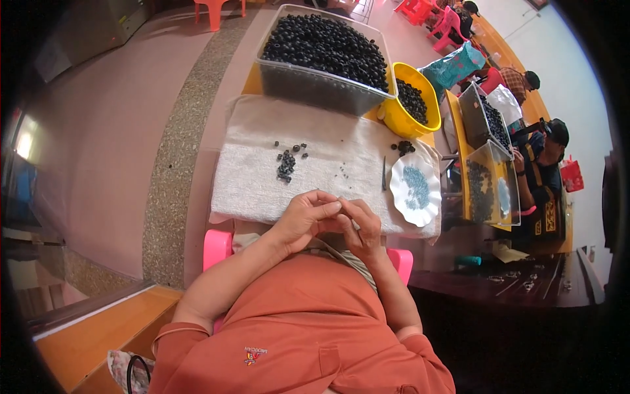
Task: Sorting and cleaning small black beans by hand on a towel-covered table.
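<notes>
Black beads (286, 165) lie loosely clustered on a white cloth (246, 174), beyond the left hand (307, 215). It meets the right hand (361, 226) at the narrowed fingertips; I cannot tell what they pinch. Rightward lies a scalloped plate (398, 190) of blue grains (417, 186); farther out stand a yellow bowl (392, 118) and clear bin (308, 80).

Sm blk pcs (286, 167), loose cluster, few strays, on wht cloth (246, 187).
</notes>
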Demonstrator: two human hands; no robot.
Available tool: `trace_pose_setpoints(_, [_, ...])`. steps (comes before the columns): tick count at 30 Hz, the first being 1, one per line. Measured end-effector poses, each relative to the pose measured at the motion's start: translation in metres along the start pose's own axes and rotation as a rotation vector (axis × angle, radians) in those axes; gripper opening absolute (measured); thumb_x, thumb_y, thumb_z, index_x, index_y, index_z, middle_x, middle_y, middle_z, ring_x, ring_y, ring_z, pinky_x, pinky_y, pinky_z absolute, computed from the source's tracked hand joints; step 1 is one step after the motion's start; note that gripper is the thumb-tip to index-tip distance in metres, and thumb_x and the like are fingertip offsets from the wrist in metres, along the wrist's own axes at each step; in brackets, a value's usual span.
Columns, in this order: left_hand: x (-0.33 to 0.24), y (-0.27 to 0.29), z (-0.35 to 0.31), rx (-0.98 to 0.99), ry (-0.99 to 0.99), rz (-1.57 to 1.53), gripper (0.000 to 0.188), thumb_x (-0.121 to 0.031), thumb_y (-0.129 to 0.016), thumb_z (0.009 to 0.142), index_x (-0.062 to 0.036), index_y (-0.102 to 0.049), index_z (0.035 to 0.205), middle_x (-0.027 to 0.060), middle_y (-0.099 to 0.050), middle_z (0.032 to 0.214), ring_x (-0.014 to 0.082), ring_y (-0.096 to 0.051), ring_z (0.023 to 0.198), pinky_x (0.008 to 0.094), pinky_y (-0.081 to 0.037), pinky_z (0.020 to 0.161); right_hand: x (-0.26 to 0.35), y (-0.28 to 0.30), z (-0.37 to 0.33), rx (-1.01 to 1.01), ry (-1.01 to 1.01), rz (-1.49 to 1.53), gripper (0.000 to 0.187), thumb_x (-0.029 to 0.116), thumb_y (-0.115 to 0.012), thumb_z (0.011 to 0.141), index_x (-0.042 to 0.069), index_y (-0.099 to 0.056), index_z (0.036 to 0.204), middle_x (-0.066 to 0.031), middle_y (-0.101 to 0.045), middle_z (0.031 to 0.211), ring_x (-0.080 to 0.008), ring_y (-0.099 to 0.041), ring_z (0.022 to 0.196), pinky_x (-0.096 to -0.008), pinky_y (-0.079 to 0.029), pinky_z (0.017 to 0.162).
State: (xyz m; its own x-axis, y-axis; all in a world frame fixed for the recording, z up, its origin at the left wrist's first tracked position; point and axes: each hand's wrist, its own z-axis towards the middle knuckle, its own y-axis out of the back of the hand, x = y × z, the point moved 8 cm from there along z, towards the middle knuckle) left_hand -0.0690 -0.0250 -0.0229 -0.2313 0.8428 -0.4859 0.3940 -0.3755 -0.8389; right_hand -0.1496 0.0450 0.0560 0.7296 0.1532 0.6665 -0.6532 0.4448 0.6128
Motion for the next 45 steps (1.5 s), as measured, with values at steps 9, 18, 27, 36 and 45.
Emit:
trace_pose_setpoints(9, [-0.004, 0.003, -0.001, -0.039, -0.063, -0.023, 0.007, -0.006, -0.066, 0.090, -0.0059, -0.062, 0.096, 0.0042, -0.065, 0.090, 0.0137, -0.065, 0.083, 0.0302, -0.058, 0.077, -0.026, 0.002, 0.055, 0.095, -0.042, 0.060, 0.014, 0.007, -0.065, 0.089, -0.002, -0.069, 0.098, -0.0038, -0.063, 0.079, -0.0092, -0.058, 0.071, -0.0230, -0.045, 0.062])
trace_pose_setpoints(18, [-0.011, 0.004, -0.001, -0.034, -0.104, -0.027, 0.008, -0.005, -0.067, 0.089, -0.0058, -0.062, 0.095, 0.0036, -0.065, 0.090, 0.0130, -0.066, 0.082, 0.0291, -0.058, 0.075, -0.038, -0.061, 0.116, 0.239, 0.096, -0.252, 0.016, 0.014, -0.065, 0.084, 0.007, -0.070, 0.097, -0.0108, -0.065, 0.092, -0.0317, -0.065, 0.079, -0.0391, -0.051, 0.069])
trace_pose_setpoints(27, [-0.013, 0.007, 0.002, -0.030, -0.109, -0.031, 0.009, -0.005, -0.068, 0.089, -0.0062, -0.062, 0.094, 0.0029, -0.065, 0.089, 0.0128, -0.065, 0.082, 0.0293, -0.058, 0.076, -0.053, -0.073, 0.114, 0.308, 0.106, -0.362, 0.015, 0.017, -0.065, 0.083, 0.008, -0.068, 0.095, -0.0120, -0.065, 0.093, -0.0338, -0.064, 0.081, -0.0421, -0.051, 0.070])
trace_pose_setpoints(36, [-0.016, 0.004, -0.002, -0.082, -0.120, 0.000, 0.009, -0.005, -0.068, 0.088, -0.0063, -0.062, 0.094, 0.0032, -0.065, 0.087, 0.0123, -0.064, 0.080, 0.0284, -0.057, 0.074, -0.073, -0.028, 0.075, 0.088, -0.215, 0.296, 0.009, 0.004, -0.070, 0.083, 0.001, -0.069, 0.091, -0.0032, -0.066, 0.078, -0.0090, -0.058, 0.066, -0.0242, -0.046, 0.060])
trace_pose_setpoints(45, [-0.013, 0.006, -0.002, -0.092, -0.123, -0.011, 0.011, -0.004, -0.070, 0.086, -0.0049, -0.063, 0.094, 0.0034, -0.064, 0.087, 0.0120, -0.063, 0.078, 0.0263, -0.056, 0.072, -0.086, -0.007, 0.039, 0.090, -0.540, 0.654, 0.012, -0.005, -0.068, 0.082, -0.003, -0.069, 0.093, -0.0053, -0.066, 0.088, -0.0117, -0.063, 0.076, -0.0232, -0.051, 0.070])
